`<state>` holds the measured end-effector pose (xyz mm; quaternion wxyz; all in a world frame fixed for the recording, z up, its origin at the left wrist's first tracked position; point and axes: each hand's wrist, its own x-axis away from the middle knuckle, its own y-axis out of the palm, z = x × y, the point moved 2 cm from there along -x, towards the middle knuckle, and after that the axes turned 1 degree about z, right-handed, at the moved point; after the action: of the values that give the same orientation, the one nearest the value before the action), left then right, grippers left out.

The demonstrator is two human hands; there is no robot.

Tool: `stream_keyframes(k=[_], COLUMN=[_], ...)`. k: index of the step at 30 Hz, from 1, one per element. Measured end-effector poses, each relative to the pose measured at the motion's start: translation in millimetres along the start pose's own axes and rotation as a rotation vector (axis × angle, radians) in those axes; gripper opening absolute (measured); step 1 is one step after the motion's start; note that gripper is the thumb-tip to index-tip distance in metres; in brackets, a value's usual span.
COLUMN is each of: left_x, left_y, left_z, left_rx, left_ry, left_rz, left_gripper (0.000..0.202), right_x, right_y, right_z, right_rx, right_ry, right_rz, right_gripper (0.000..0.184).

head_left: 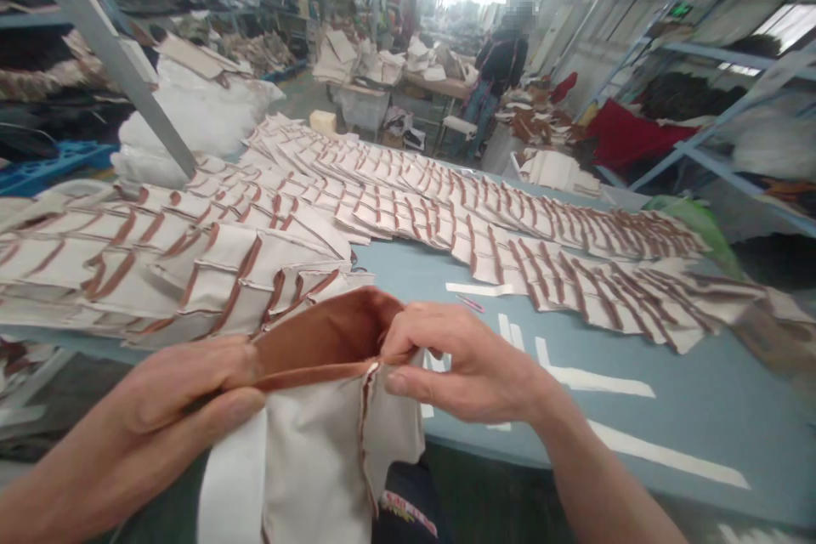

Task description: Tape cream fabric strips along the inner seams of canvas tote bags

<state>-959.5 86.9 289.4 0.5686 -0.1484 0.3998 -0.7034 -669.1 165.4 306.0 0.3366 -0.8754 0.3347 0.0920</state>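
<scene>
An off-white fabric bag piece with a brown lining hangs between my hands at the table's near edge, its mouth spread apart. My left hand pinches the rim on the left, thumb outside and fingers over the brown lining. At the right, my right hand grips the rim beside a vertical seam with a raw edge, thumb and fingers pressed together. A white strip hangs down the bag piece's left side below my left thumb. The bottom of the bag piece runs out of view.
Overlapping rows of similar off-white and brown pieces cover much of the blue-grey table. White strips and a small pink tool lie to the right. A metal post rises at the left. A person stands farther back.
</scene>
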Motion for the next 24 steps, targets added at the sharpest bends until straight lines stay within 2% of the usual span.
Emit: stream_keyframes(k=[3, 6, 9, 12, 17, 21, 24], left_x=[-23.0, -32.8, -33.1, -35.4, -48.3, -51.9, -52.8], left_y=[4.6, 12.9, 20.3, 22.9, 19.4, 13.4, 10.4], left_z=[7.9, 1.4, -7.1, -3.7, 35.1, 70.1, 82.9], left_rx=[-0.045, -0.072, 0.026, 0.119, 0.101, 0.121, 0.092], left_ry=[0.109, 0.110, 0.110, 0.163, 0.257, 0.262, 0.229], left_rz=[0.056, 0.097, 0.042, -0.030, -0.087, -0.079, -0.053], left_gripper=[0.029, 0.037, 0.034, 0.024, 0.016, 0.026, 0.024], right_x=[-6.8, -6.0, -0.1, 2.3, -5.0, -5.6, -1.4], right_y=[-22.5, -27.6, -23.3, -20.0, -17.7, -14.5, -11.6], right_z=[-4.6, -2.7, -5.1, -15.0, -37.4, -46.2, -45.8], right_rx=[-0.081, -0.112, -0.143, -0.106, -0.029, -0.012, -0.021], right_ry=[0.124, 0.266, 0.278, 0.206, 0.053, 0.093, 0.115], right_rz=[-0.022, -0.020, -0.036, -0.042, -0.049, -0.028, 0.005], right_gripper=[0.024, 0.024, 0.021, 0.019, 0.017, 0.015, 0.014])
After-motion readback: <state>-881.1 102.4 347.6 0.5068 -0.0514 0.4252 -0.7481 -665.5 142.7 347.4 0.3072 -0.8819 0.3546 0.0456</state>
